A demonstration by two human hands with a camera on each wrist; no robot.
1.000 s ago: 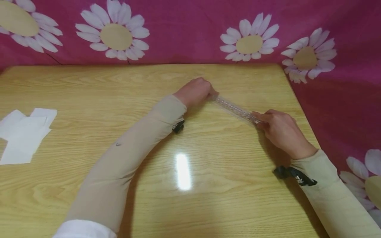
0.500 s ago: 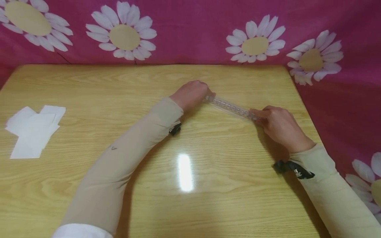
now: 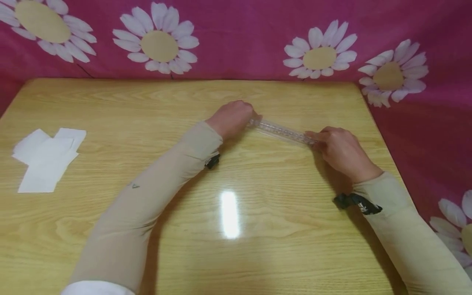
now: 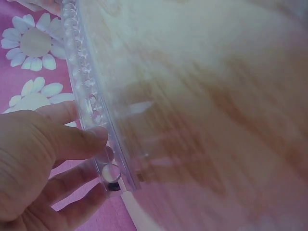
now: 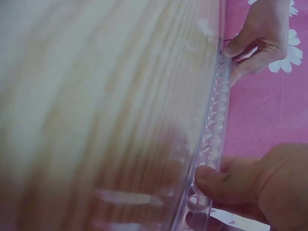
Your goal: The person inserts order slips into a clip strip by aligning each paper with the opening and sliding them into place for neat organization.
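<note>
A narrow clear plastic strip (image 3: 280,130) with a row of round, bead-like cells slants between my two hands over the wooden table. My left hand (image 3: 231,118) holds its far left end. In the left wrist view the left thumb (image 4: 94,139) presses one face of the strip (image 4: 83,62) while fingers lie behind it, near a round hole at the end. My right hand (image 3: 343,152) pinches the nearer right end. The right thumb (image 5: 214,182) lies on the row of cells in the right wrist view, its fingers partly hidden behind the strip (image 5: 215,127).
White paper pieces (image 3: 48,162) lie overlapped at the left of the table (image 3: 273,246). A magenta cloth (image 3: 239,37) with large daisies hangs along the back and right edges. Light glares off the tabletop in the middle.
Both hands have moved a little left with the strip held between them; the right hand also shifts slightly away from me. The head view has turned slightly left.
</note>
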